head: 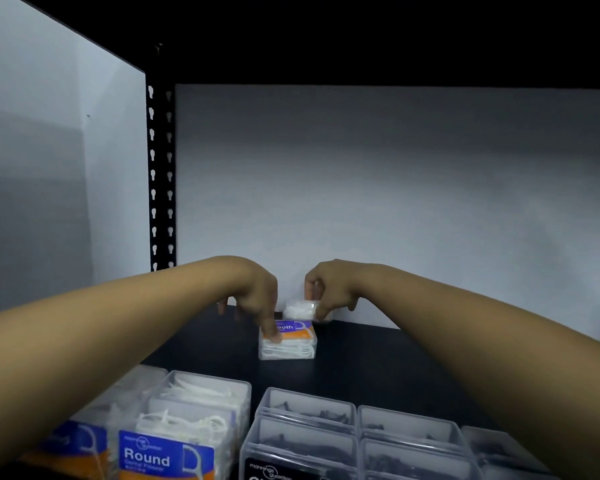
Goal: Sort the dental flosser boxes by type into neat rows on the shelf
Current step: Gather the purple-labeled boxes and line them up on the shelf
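While both my arms reach toward the back of the dark shelf point(378, 362), my left hand point(257, 299) points down with its forefinger pressed on the top of a clear box point(288, 341) with an orange and blue label, the other fingers loosely curled and holding nothing. My right hand point(329, 289) has its grip pinched closed on a second clear box point(300, 309) of white flossers, held just behind and above the first one, close to the white back wall point(395, 185). Nearer to me, at the front of the shelf, stand the blue-labelled boxes point(174, 431) of white flossers on the left, one reading "Round", and beside them on the right rows of clear boxes point(357, 434) with dark flossers inside.
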`<state>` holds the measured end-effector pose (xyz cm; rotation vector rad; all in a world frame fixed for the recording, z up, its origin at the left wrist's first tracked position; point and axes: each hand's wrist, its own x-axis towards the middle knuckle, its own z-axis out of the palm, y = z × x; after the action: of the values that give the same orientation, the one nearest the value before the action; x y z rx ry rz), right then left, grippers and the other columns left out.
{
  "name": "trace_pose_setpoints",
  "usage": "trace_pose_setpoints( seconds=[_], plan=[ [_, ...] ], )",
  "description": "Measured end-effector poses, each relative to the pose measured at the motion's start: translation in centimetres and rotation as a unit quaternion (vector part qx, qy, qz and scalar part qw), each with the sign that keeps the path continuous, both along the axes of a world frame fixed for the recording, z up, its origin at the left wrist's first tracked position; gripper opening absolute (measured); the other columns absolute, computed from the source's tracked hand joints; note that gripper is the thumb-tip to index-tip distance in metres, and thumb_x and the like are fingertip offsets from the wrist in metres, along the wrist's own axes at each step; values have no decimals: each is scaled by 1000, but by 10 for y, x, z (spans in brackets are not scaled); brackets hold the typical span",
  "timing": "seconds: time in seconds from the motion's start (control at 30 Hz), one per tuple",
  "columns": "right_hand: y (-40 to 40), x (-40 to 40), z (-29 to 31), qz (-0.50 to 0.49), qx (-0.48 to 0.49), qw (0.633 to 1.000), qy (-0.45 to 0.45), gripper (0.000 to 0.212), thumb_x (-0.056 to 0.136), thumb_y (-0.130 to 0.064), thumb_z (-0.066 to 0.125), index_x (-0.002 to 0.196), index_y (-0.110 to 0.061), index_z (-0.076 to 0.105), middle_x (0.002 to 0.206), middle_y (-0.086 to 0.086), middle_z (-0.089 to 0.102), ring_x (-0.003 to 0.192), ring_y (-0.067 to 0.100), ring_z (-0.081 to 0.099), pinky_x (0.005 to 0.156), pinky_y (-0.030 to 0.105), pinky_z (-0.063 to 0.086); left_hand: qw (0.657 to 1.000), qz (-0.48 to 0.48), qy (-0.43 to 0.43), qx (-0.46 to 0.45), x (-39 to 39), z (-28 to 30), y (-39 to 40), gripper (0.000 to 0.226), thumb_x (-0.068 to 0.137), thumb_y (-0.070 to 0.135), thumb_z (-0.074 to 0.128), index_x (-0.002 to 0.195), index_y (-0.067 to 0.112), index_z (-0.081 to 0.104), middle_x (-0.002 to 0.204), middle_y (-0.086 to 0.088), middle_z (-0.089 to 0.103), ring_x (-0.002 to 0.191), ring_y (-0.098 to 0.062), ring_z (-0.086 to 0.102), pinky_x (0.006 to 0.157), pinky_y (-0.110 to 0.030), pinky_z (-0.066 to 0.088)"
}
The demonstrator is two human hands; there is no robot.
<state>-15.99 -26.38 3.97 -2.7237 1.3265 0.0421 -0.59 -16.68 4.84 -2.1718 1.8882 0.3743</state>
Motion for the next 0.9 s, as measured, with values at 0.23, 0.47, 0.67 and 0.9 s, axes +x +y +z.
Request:
trace_pose_setpoints(
  seconds=[0.23,0.47,0.67,0.9],
  plan=[
    [3,0,-1,-14,5,1000,14,20,85,-34,82,96,-21,72,103,0,71,97,22,64,74,40,64,999,5,-29,22,1,3,6,59,81,49,77,125,12,66,105,-1,60,110,-26,69,91,-45,59],
    [5,9,-8,-31,19,998,45,44,98,-33,66,140,-20,64,138,4,60,117,29,60,91,50,61,999,17,-18,39,-2,3,5,61,82,46,78,129,10,63,112,-3,58,113,-27,69,93,-47,58],
    [0,4,-11,-34,88,995,-26,41,97,-23,69,136,-19,56,140,5,55,122,29,59,87,48,63,998,30,0,51,-1,4,6,61,83,46,77,131,11,61,114,-3,56,114,-27,68,96,-50,56],
    [-1,-7,-12,-31,67,997,-10,46,93,-30,76,133,-14,60,125,9,65,111,30,67,84,42,64,998,34,15,41,-1,3,10,61,82,46,78,131,14,60,109,0,55,114,-28,68,96,-50,56]
  ],
)
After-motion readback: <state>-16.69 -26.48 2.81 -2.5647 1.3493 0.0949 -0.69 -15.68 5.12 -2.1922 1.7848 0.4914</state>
